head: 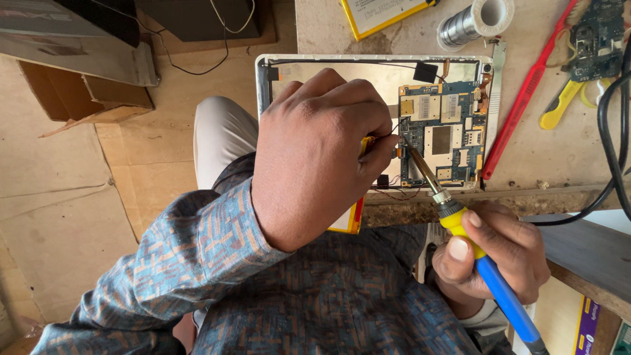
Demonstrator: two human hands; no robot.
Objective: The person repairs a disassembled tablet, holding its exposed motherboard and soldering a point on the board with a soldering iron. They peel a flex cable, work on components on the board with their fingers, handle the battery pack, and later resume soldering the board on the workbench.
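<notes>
An opened tablet (pixel 342 69) lies face down at the bench edge, its blue circuit board (pixel 440 135) exposed on the right side. My left hand (pixel 315 154) rests over the tablet's middle, fingers curled and pinching a thin wire or solder strand beside the yellow battery (pixel 351 220). My right hand (pixel 490 253) grips a soldering iron (pixel 460 220) with a yellow collar and blue handle. Its metal tip touches the board's left edge, close to my left fingertips.
A solder spool (pixel 473 20) sits at the back. A red plastic tool (pixel 526 98), a yellow-handled tool (pixel 559 108), another circuit board (pixel 598 36) and black cables (pixel 611 131) lie to the right. An open cardboard box (pixel 85 98) stands on the floor at left.
</notes>
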